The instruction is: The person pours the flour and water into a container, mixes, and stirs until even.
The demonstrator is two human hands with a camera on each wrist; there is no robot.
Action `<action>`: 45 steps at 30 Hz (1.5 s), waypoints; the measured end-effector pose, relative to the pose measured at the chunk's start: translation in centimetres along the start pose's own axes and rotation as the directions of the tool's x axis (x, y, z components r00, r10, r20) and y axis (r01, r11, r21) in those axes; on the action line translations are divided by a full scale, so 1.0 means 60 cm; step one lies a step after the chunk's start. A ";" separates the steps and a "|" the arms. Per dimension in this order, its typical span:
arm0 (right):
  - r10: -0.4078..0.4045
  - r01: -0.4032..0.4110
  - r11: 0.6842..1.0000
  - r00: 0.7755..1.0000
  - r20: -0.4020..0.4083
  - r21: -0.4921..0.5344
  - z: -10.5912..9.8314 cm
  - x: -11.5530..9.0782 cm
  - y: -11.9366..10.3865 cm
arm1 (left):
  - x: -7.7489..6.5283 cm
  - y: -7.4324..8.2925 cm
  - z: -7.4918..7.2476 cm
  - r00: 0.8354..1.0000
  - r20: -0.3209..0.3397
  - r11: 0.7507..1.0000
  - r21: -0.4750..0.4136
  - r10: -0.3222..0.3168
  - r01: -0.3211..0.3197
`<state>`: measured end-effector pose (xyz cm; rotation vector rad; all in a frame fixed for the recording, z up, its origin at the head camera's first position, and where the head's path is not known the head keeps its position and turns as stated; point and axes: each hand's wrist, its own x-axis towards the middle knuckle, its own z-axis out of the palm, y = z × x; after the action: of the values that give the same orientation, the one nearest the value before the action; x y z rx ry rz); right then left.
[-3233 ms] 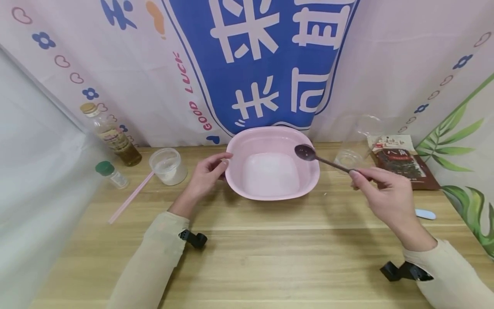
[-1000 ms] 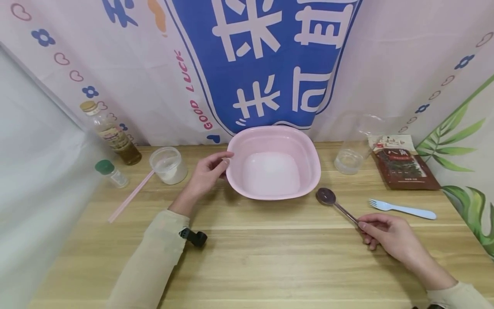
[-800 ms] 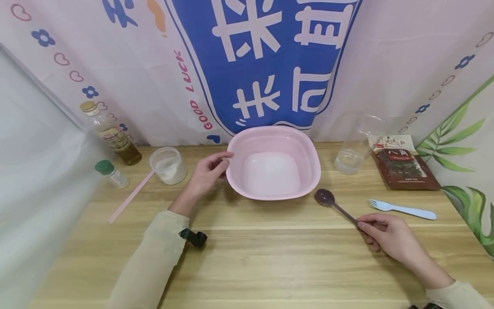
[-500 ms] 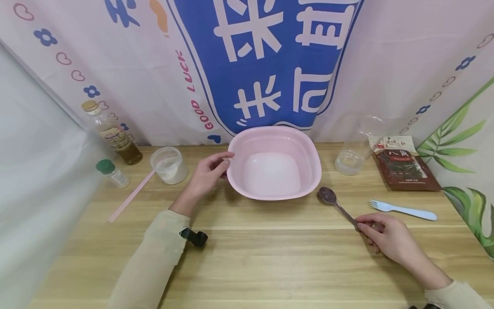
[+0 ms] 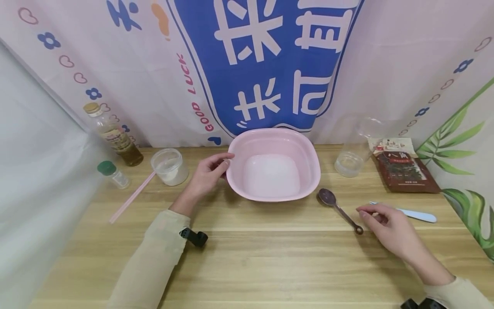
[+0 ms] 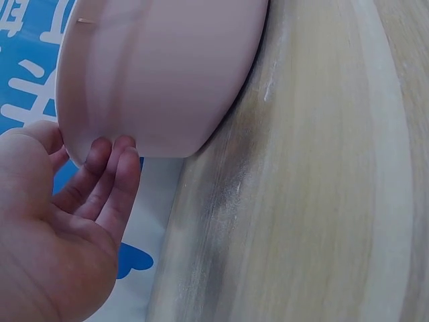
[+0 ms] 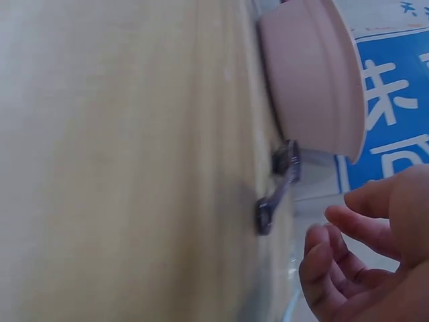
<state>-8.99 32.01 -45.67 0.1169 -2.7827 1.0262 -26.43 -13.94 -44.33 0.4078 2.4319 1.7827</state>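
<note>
A pink plastic basin stands at the back middle of the wooden table, its floor whitish. My left hand grips the basin's left rim; in the left wrist view the thumb is at the rim and the fingertips lie against the outer wall. To the basin's right a dark brown spoon lies on the table, its bowl toward the basin. My right hand hovers just right of the spoon's handle end, fingers loosely bent and holding nothing. Partly hidden behind that hand is a light blue fork.
On the left stand an oil bottle, a green-capped shaker and a clear tub of white powder, with pink chopsticks beside it. At right are a clear container and a brown spice packet. A printed curtain hangs behind.
My right hand has brought the spoon from over the basin's right side down to the table, let go and lifted slightly away, now overlapping the fork. My left hand has stayed on the rim.
</note>
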 end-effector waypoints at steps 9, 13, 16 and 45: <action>-0.109 0.109 0.994 0.994 -0.026 -0.013 -0.012 0.042 -0.035 | 0.004 0.000 0.000 1.000 0.002 0.999 0.035 0.007 -0.007; -0.132 0.131 0.991 0.991 -0.024 -0.014 -0.015 0.059 -0.052 | 0.006 0.001 0.000 1.000 0.002 0.998 0.055 -0.004 0.004; -0.151 0.151 0.988 0.988 -0.020 -0.025 -0.015 0.072 -0.064 | 0.005 0.003 0.001 1.000 -0.004 0.998 0.058 -0.011 0.011; -0.261 0.281 0.935 0.958 0.120 -0.215 0.005 0.210 -0.156 | -0.004 0.100 -0.032 0.967 -0.095 0.775 0.618 0.237 -0.129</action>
<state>-20.17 24.56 -37.54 0.5124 -2.8345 0.6426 -25.72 -14.07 -38.08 0.5802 3.1623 1.0538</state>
